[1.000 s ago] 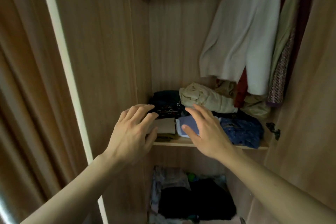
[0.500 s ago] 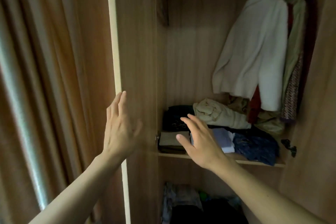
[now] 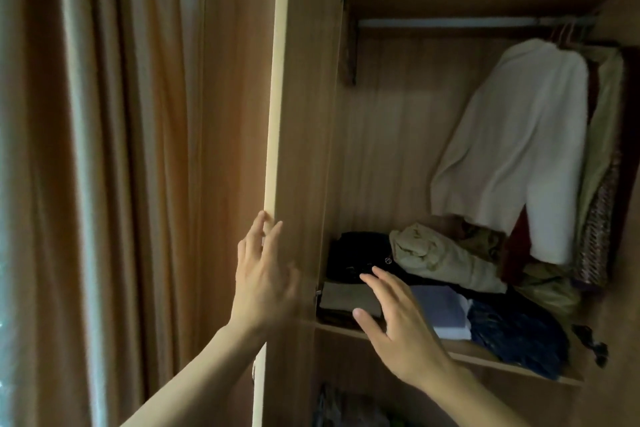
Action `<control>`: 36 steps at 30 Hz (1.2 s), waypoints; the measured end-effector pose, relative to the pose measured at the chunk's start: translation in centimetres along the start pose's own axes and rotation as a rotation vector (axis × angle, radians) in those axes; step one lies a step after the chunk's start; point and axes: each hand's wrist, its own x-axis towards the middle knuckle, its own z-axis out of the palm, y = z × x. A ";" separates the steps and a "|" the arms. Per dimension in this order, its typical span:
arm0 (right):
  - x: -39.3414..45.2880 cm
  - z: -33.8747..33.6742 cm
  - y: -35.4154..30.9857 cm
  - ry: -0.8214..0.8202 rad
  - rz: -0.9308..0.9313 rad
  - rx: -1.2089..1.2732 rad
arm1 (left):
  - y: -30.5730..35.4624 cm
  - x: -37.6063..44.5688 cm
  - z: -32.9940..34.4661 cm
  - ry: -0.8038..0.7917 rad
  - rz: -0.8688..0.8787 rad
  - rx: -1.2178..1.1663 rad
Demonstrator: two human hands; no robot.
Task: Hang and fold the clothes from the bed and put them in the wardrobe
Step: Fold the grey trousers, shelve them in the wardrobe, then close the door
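The wardrobe stands open. Its left door (image 3: 301,114) juts toward me, and my left hand (image 3: 263,274) rests flat on it with the fingertips at its pale front edge. My right hand (image 3: 398,326) hovers open, fingers spread, in front of the shelf (image 3: 491,357), holding nothing. On the shelf lie a folded tan garment (image 3: 343,296), a folded pale blue one (image 3: 446,308), a black one (image 3: 356,253), a crumpled beige one (image 3: 440,258) and a dark blue one (image 3: 516,333). A white shirt (image 3: 516,149) hangs from the rail (image 3: 450,22) at the right.
Long brown curtains (image 3: 104,166) hang to the left of the wardrobe. More clothes hang behind the white shirt at the far right (image 3: 602,184). Dark clothes fill the compartment under the shelf (image 3: 343,409). The right wardrobe wall carries a dark latch (image 3: 592,343).
My left hand has left the shelf and moved left and up onto the door's edge. My right hand has drawn back from the folded clothes. The view has tilted upward, showing the rail.
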 end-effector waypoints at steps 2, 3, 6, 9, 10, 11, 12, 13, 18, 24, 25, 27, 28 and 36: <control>-0.4 0.0 0.2 -0.021 0.004 -0.004 | -0.1 0.1 0.1 0.044 -0.001 -0.022; -0.8 -0.1 0.3 -0.034 0.007 0.000 | 0.1 0.1 0.2 0.045 0.006 -0.020; -1.7 -0.7 1.3 -0.051 0.011 -0.004 | 1.5 -0.4 0.7 -0.002 0.033 0.053; -2.4 -1.2 2.6 -0.040 0.037 0.024 | 3.7 -1.0 1.6 -0.065 0.048 0.093; -2.7 -1.4 3.1 -0.043 0.046 0.039 | 4.6 -1.2 1.8 -0.085 0.051 0.090; -3.0 -1.5 3.4 -0.054 0.051 0.053 | 5.4 -1.3 2.0 -0.097 0.049 0.082; -3.4 -1.6 3.7 -0.071 0.055 0.069 | 6.1 -1.3 2.2 -0.098 0.036 0.066; -3.8 -1.6 3.9 -0.088 0.060 0.089 | 6.8 -1.3 2.4 -0.098 0.008 0.030; -4.7 -2.1 4.5 -0.164 0.114 0.109 | 9.3 -0.6 4.0 -0.070 -0.049 -0.150; -2.8 -3.6 5.6 -0.116 0.076 0.169 | 10.2 0.1 6.8 -0.066 0.024 -0.228; -2.3 -3.7 5.9 -0.109 0.078 0.179 | 10.0 0.3 7.4 -0.059 0.048 -0.244; -1.5 -3.7 6.4 -0.105 0.088 0.180 | 9.5 0.6 8.3 -0.055 0.117 -0.249; -1.1 -3.6 6.6 -0.115 0.096 0.173 | 9.1 1.0 8.7 -0.059 0.158 -0.251; 1.9 -4.1 8.9 -0.212 0.128 -0.034 | 6.3 4.2 12.2 -0.114 0.443 -0.171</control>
